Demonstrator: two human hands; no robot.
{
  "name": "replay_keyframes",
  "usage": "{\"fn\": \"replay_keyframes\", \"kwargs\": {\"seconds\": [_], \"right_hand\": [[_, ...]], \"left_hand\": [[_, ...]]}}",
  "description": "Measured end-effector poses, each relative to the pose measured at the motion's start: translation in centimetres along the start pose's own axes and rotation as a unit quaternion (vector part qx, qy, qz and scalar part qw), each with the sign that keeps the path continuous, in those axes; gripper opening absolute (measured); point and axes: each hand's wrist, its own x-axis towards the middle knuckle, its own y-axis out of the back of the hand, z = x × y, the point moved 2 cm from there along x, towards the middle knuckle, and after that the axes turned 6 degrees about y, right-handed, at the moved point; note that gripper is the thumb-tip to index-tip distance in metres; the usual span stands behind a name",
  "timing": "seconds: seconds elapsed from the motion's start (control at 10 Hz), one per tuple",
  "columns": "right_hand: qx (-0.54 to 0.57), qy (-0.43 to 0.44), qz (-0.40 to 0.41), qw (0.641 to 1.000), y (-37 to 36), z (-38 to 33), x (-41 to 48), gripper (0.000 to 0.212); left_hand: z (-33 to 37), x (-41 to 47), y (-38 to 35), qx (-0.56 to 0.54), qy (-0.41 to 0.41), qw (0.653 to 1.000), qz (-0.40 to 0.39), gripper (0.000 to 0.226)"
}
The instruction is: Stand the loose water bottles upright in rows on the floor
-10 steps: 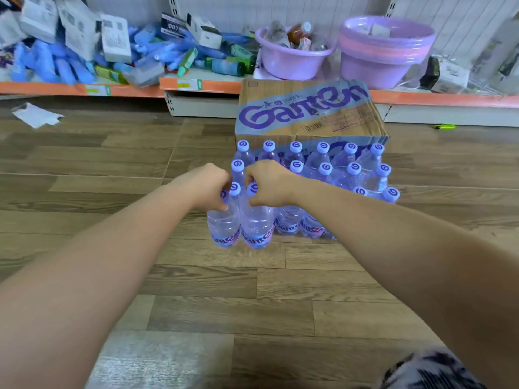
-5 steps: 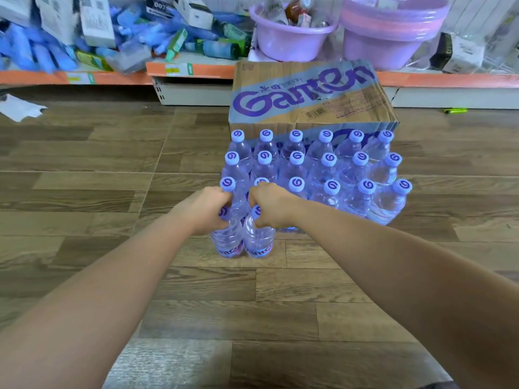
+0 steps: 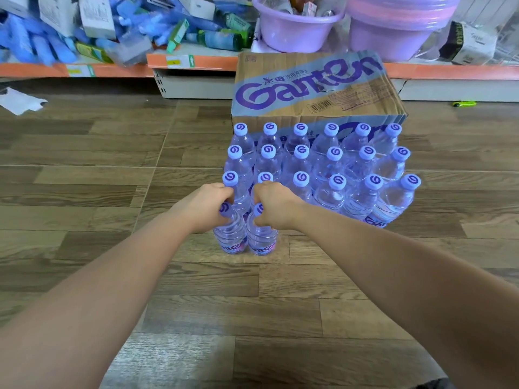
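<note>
Several clear water bottles with purple caps [image 3: 317, 164] stand upright in three rows on the wooden floor, in front of a cardboard box [image 3: 314, 88]. Two more bottles stand side by side in front of the left end of the block. My left hand [image 3: 205, 206] grips the neck of the left front bottle [image 3: 230, 234]. My right hand [image 3: 273, 206] grips the neck of the right front bottle [image 3: 262, 240]. Both bottles are upright, their bases on or just above the floor; their caps are partly hidden by my fingers.
Behind the box runs a low orange-edged shelf [image 3: 193, 61] piled with blue packs, boxes and purple basins [image 3: 297, 26]. A white paper scrap [image 3: 21, 101] lies far left, a green lighter [image 3: 463, 103] far right. Bare wooden floor [image 3: 84, 178] stretches left and towards me.
The view has tilted down and drawn nearer; both hands kept their grip and lowered the two front bottles to the floor in front of the rows.
</note>
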Motion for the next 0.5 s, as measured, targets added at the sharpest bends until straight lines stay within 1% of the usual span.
{"fn": "replay_keyframes", "kwargs": {"seconds": [0.1,0.2,0.3,0.4,0.5], "right_hand": [[0.015,0.002,0.009,1.000,-0.4,0.2,-0.2,0.026],[0.007,0.004,0.022,1.000,-0.7,0.2,-0.5,0.026],[-0.001,0.006,0.040,0.999,-0.9,0.4,-0.7,0.032],[-0.014,0.004,0.022,1.000,-0.9,0.2,-1.2,0.046],[-0.005,-0.003,0.026,1.000,-0.2,0.7,-2.0,0.057]], "left_hand": [[-0.3,-0.2,-0.4,-0.037,0.008,0.999,0.016,0.023],[-0.5,-0.8,-0.7,-0.075,0.035,0.996,0.036,0.025],[-0.9,-1.2,-1.0,-0.098,0.057,0.993,0.044,0.032],[-1.4,-0.9,-1.4,-0.143,0.093,0.985,0.006,0.053],[-2.8,-0.8,-1.3,-0.207,0.118,0.971,-0.025,0.069]]}}
